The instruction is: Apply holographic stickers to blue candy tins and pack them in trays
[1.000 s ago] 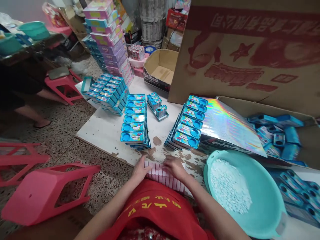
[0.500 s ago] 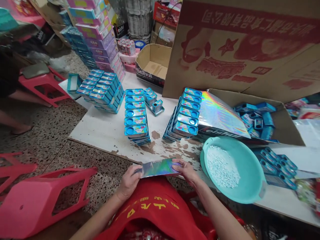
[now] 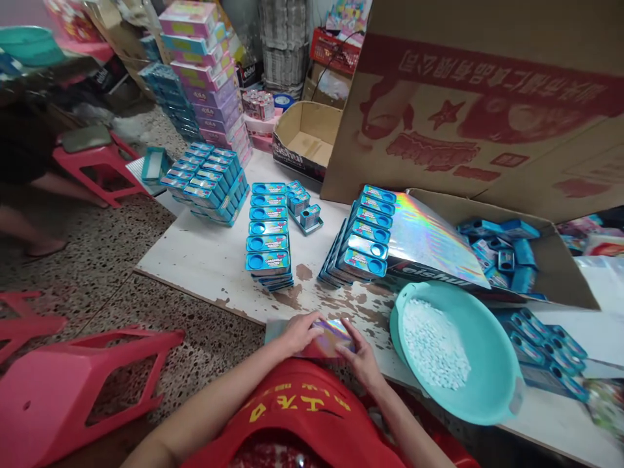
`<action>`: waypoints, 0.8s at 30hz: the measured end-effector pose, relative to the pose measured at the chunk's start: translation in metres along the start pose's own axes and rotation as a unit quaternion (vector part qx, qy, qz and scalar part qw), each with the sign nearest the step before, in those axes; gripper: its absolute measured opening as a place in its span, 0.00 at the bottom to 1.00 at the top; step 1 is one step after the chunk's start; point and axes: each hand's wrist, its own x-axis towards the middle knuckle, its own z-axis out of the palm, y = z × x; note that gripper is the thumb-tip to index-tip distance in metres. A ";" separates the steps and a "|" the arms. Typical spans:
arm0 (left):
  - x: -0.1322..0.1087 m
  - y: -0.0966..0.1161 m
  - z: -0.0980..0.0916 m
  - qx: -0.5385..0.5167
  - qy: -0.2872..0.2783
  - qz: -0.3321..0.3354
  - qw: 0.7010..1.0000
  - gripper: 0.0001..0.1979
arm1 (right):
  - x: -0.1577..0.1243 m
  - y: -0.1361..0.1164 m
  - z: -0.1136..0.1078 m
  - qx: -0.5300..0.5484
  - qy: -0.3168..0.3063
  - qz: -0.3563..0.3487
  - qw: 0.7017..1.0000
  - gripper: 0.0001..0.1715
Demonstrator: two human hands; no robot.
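A shiny holographic silver card strip (image 3: 335, 333) lies low in front of my red apron, just over the table's front edge. My left hand (image 3: 301, 333) reaches across its middle, the fingers bent and pressed on it. At its right end my right hand (image 3: 359, 354) grips it between thumb and fingers. Part of the strip is hidden under my left hand and forearm. Beyond my hands stand two stacks of blue candy boxes, a left stack (image 3: 268, 244) and a right stack (image 3: 368, 237).
A turquoise basin (image 3: 492, 364) of small white pieces stands at right. Behind it are a holographic display box (image 3: 433, 237) and a carton of blue boxes (image 3: 568, 276). More blue boxes (image 3: 209, 179) sit at left. A pink stool (image 3: 73, 383) and a person's leg (image 3: 34, 237) are left.
My left hand has moved right from the strip's left end to its middle, closer to my right hand. The strip sits slightly lower. The view has tilted a little.
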 end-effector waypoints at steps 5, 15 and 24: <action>0.020 0.002 0.007 -0.012 0.035 0.015 0.999 0.13 | 0.031 -0.007 -0.013 0.001 0.029 0.005 1.000 0.30; 0.047 0.004 0.007 0.058 0.002 0.041 0.997 0.12 | 0.047 -0.018 -0.022 0.085 0.018 0.093 0.992 0.27; 0.046 -0.004 0.002 0.010 0.006 0.033 0.999 0.15 | 0.057 -0.038 -0.031 -0.191 -0.030 -0.064 0.979 0.21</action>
